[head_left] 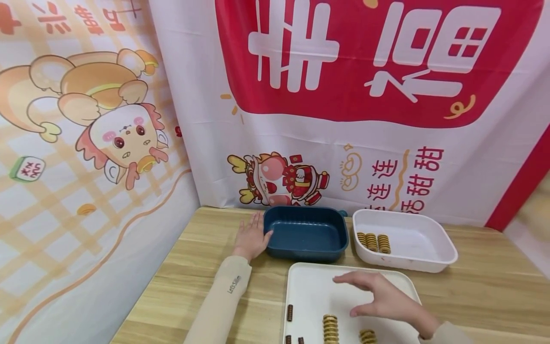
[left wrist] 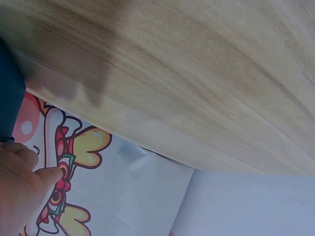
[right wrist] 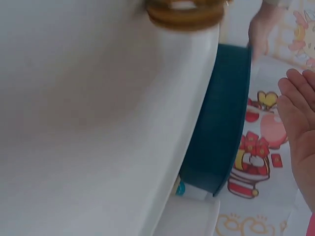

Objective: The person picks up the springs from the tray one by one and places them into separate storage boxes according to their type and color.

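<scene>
At the left side of the dark blue basin (head_left: 302,236), my left hand (head_left: 250,237) rests with its fingers extended along the outer wall and its thumb at the rim. My right hand (head_left: 384,297) hovers above the white tray (head_left: 313,282), holding nothing, thumb and fingers spread apart. Below it on the tray stand a row of round golden biscuits (head_left: 330,329) and a shorter row of biscuits (head_left: 367,336), cut off by the frame's lower edge. Small dark brown ridged pieces (head_left: 290,313) lie along the tray's left side.
To the right of the blue basin is a white basin (head_left: 417,234) with three short rows of biscuits (head_left: 372,242) at its left end. Both basins stand on the wooden table (head_left: 180,267), against a printed cloth (head_left: 206,119) at the back.
</scene>
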Available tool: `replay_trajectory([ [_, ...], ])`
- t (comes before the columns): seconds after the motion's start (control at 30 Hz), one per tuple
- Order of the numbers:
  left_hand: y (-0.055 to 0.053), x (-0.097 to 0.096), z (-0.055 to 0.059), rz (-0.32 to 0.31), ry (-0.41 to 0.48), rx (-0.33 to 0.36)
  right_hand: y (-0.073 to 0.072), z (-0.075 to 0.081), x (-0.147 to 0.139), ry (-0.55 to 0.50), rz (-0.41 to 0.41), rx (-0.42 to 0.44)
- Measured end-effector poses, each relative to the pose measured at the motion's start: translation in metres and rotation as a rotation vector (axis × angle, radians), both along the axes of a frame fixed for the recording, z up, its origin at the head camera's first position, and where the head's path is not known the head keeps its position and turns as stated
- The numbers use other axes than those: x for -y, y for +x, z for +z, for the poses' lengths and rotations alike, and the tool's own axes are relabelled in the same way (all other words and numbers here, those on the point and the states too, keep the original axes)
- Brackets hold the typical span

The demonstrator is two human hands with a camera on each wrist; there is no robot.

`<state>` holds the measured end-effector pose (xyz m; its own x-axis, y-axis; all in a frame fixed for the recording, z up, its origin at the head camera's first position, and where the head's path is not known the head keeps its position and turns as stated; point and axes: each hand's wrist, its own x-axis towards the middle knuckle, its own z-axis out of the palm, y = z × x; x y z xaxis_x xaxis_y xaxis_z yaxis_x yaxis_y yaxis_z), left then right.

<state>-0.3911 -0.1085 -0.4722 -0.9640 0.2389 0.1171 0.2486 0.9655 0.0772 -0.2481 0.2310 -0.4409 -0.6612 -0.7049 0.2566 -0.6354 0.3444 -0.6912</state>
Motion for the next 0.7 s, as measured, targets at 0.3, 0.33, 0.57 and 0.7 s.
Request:
replay_trajectory([
  [0.3, 0.001, -0.001, 0.002, -0.005, 0.006, 0.001, 0.021, -0.008, 0.014, 0.106, -0.011, 0.072],
  [0.33, 0.001, -0.001, 0.002, -0.005, 0.005, 0.001, 0.022, -0.008, 0.015, 0.126, -0.016, 0.078],
  [0.57, 0.002, -0.001, 0.003, -0.001, -0.001, 0.003, 0.029, -0.006, 0.027, 0.257, -0.05, 0.188],
  [0.7, 0.001, -0.001, 0.003, 0.005, -0.005, 0.005, 0.027, -0.012, 0.032, 0.306, -0.02, 0.165],
])
